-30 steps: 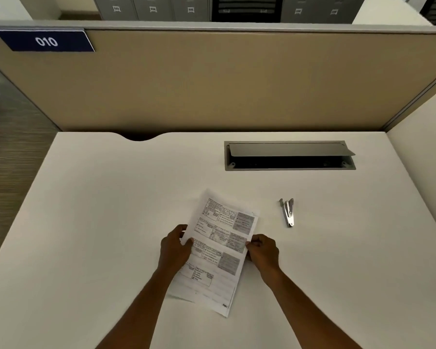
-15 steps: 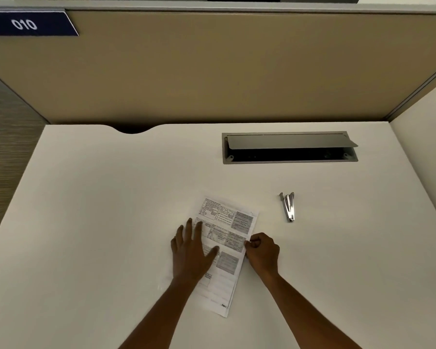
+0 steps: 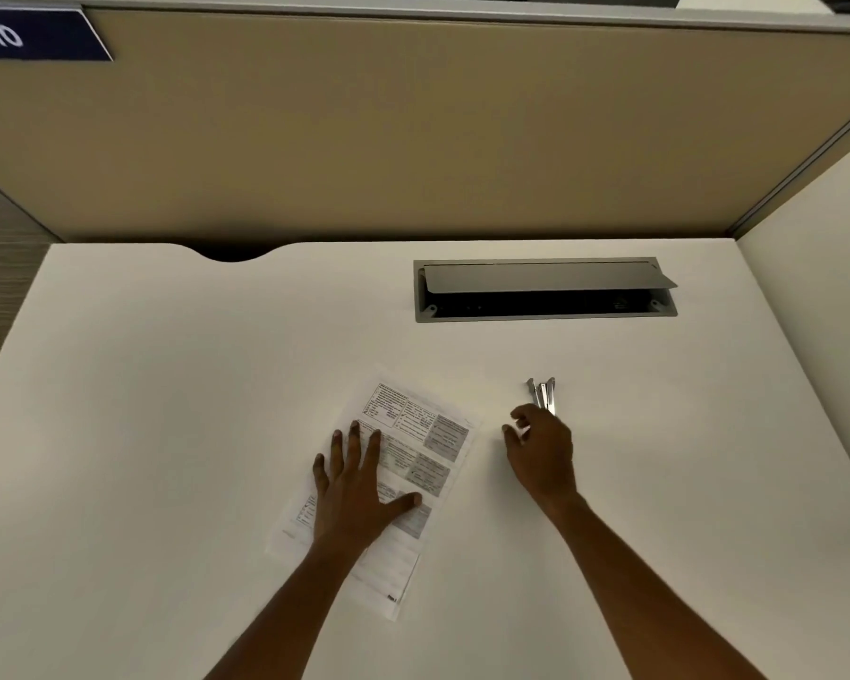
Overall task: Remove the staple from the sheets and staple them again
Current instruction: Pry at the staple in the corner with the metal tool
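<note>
Presses the sheets (image 3: 430, 449) flat to the desk (image 3: 168, 409) with the left hand (image 3: 359, 488): palm down, fingers straight and spread, thumb stretched out to the right across the print. Grips nothing there; merely bears down. Sheets under and around that hand, lying tilted, far corner beyond the fingertips, near corner just right of the left forearm. Staple itself too small to make out.

Reaches forward with the right hand (image 3: 543, 454), apart from the sheets, to the right of the left hand with a strip of bare desk between. Thumb and forefinger parted and loosely bent, nothing seen between them. Other fingers curved over the near end of a small metal tool (image 3: 543, 392), the rest of it showing just beyond the knuckles, far end split into prongs. Cannot tell whether holding, touching or only hovering over it, that end being hidden by the hand. Cannot tell either whether stapler or staple remover.

Farther beyond the right hand, set into the desk: a grey cable hatch (image 3: 545, 316), flap raised, dark inside. Beyond both hands, along the back edge of the desk: a tan partition (image 3: 413, 139). High up and far to the left of the left hand, fixed on that partition: a blue plate (image 3: 45, 39) marked 010.
</note>
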Demonstrator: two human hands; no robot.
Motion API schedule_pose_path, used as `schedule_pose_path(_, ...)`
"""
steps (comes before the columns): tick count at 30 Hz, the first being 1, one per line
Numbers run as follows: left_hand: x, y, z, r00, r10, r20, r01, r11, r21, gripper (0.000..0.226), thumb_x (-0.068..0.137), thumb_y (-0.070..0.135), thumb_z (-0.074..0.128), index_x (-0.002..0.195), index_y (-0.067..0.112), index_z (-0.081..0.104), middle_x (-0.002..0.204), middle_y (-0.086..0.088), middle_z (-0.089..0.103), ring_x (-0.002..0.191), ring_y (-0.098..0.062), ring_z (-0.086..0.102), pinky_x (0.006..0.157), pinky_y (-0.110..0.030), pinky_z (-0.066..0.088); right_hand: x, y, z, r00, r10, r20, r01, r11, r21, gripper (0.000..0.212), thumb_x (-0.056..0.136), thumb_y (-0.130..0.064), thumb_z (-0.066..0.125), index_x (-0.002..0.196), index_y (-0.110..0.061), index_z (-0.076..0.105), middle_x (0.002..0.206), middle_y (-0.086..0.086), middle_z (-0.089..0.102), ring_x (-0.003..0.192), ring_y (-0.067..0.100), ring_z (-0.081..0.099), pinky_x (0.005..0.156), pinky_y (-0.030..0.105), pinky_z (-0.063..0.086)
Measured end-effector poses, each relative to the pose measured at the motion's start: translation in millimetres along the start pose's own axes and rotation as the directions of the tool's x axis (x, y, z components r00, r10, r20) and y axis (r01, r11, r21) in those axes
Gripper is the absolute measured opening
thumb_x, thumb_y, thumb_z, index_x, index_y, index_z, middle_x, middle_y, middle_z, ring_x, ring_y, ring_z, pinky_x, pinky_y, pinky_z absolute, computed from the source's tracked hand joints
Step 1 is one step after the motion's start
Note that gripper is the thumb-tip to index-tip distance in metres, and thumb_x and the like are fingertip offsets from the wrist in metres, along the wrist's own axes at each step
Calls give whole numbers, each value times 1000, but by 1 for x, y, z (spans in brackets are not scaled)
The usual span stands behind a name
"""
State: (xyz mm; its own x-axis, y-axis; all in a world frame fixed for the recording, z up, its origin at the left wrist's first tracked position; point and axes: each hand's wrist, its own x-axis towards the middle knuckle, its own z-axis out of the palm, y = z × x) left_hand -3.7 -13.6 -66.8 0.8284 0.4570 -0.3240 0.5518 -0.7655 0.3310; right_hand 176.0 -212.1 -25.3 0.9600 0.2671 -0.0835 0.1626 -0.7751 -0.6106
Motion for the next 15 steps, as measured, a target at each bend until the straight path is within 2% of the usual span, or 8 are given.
schedule_pose_path(2, 3, 7, 0, 1000, 14, -6, -14, 1000, -2, 120, 71, 95, 35, 163, 24, 7, 171, -8, -8, 158, -30, -10, 125, -54, -2, 18, 6, -10, 999, -39, -8, 39, 998, -58, 21, 81, -4, 74, 101, -8, 69, 103, 13, 67, 91, 34, 67, 82, 38, 55)
schedule_pose_path(4, 7, 18, 2, 1000, 31, 3, -31, 999, -12, 116, 75, 93, 36, 163, 24, 6, 171, -7, -11, 157, -29, -12, 126, -54, -2, 32, 10, -17, 1000, -11, 3, 11, 995, -98, 22, 83, -4, 72, 105, -6, 69, 109, 14, 64, 99, 33, 64, 85, 31, 49)
schedule_pose_path(7, 12, 33, 10, 998, 50, 41, -50, 999, -9, 106, 83, 87, 38, 163, 27, 1, 169, -4, -19, 156, -28, -19, 125, -53, -5, 46, 16, -17, 998, 54, -10, -55, 991, -121, 21, 82, -8, 73, 103, -5, 68, 101, 14, 62, 94, 35, 63, 76, 29, 43)
schedule_pose_path(11, 19, 46, 19, 996, 74, 44, -74, 997, -4, 98, 88, 83, 37, 162, 31, -1, 168, -4, -20, 156, -30, -20, 124, -52, -9, 52, 22, -8, 984, 172, -44, -176, 979, -103, 29, 82, -15, 75, 104, 0, 63, 105, 19, 61, 100, 39, 59, 82, 40, 47)
schedule_pose_path(15, 24, 47, 24, 995, 88, 50, -88, 996, 7, 94, 90, 79, 40, 162, 32, -1, 165, -1, -24, 156, -31, -18, 123, -51, -10, 54, 24, -3, 971, 226, -82, -233, 969, -78, 27, 82, -15, 75, 100, 0, 62, 101, 20, 66, 98, 39, 61, 77, 37, 46)
